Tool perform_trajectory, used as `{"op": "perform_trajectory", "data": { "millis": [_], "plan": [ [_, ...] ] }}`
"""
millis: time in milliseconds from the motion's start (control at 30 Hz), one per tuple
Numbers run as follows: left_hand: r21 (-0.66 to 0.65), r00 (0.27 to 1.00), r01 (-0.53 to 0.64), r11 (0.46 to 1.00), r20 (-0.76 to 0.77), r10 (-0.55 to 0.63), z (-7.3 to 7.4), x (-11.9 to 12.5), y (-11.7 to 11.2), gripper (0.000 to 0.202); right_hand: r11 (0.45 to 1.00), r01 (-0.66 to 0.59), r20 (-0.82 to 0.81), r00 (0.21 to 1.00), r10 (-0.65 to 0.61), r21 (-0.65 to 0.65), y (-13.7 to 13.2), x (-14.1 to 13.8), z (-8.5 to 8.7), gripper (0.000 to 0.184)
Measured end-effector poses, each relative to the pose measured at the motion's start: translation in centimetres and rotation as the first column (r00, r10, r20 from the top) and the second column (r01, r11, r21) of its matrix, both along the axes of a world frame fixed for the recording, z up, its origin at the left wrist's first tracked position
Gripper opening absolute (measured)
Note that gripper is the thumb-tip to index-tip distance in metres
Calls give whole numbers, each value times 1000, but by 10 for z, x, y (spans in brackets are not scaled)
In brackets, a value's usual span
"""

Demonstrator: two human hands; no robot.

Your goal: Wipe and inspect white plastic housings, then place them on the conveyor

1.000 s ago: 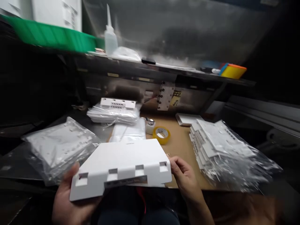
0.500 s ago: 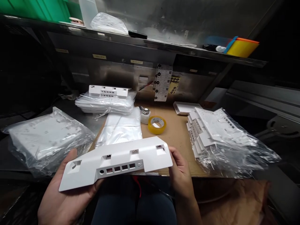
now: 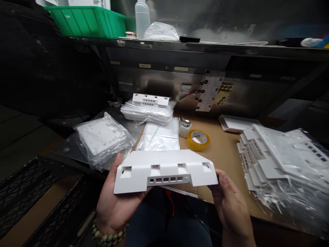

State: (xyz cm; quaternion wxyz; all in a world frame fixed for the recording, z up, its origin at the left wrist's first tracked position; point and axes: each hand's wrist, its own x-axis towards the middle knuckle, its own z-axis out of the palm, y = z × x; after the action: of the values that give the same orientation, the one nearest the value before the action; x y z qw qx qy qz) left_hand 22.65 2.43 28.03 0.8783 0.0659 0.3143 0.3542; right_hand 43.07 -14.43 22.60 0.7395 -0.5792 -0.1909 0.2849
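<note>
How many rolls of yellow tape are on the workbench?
1. The yellow tape roll lies flat on the brown workbench, right of the small white bottle. Others may be hidden under the plastic bags.

We see a plain white rectangular plastic housing (image 3: 164, 166) with a row of dark port holes. Behind it lies a yellow ring of tape (image 3: 198, 140) on the brown cardboard-covered table (image 3: 221, 154). A ribbed green plastic bin (image 3: 87, 22) sits on the grey metal shelf (image 3: 205, 46), and a black mesh-patterned crate (image 3: 33, 192) stands low.
</note>
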Motion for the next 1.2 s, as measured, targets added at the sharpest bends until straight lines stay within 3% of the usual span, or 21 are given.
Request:
{"op": "perform_trajectory", "data": {
  "millis": [233,367,467,533,600,733,800,867,933,1033,1133,1167,1200],
  "plan": [
    [21,995,12,1000,98,-14,-3,-5,-2,49,997,28,13,1000,-27,-78,-1,3,-10,41],
    [2,996,-81,997,-38,81,2,-10,-1,39,957,146,362,931,-47,-251,8,23,-14,40],
    [72,975,-169,983,-135,177,6,-13,3,31,848,326,696,714,69,-418,35,55,-8,37],
    [131,959,-205,970,-170,226,7,-14,5,34,727,420,779,575,250,-543,64,84,-3,33],
    [159,948,-225,961,-192,254,6,-16,6,44,633,435,743,561,366,-641,97,113,-1,25],
    [137,951,-231,963,-177,253,1,-22,7,61,397,414,573,623,532,-819,152,155,-9,10],
    [154,958,-230,961,-137,252,-2,-26,8,71,350,393,527,644,555,-850,163,163,-15,10],
    [175,958,-242,955,-111,263,-4,-28,10,78,382,369,529,646,550,-847,162,164,-16,9],
    [155,950,-257,954,-141,279,-5,-29,11,78,468,357,575,650,497,-808,151,158,-13,11],
    [150,935,-269,951,-198,296,-6,-27,10,79,657,357,673,668,317,-664,124,134,0,27],
    [177,932,-271,946,-197,303,-9,-24,7,81,844,284,711,686,152,-455,94,90,16,46],
    [157,930,-282,947,-197,310,-11,-23,6,81,903,232,711,694,108,-363,86,72,22,47],
    [126,926,-300,946,-198,321,-13,-22,5,81,970,157,698,716,19,-187,79,55,27,41]
  ]
}}
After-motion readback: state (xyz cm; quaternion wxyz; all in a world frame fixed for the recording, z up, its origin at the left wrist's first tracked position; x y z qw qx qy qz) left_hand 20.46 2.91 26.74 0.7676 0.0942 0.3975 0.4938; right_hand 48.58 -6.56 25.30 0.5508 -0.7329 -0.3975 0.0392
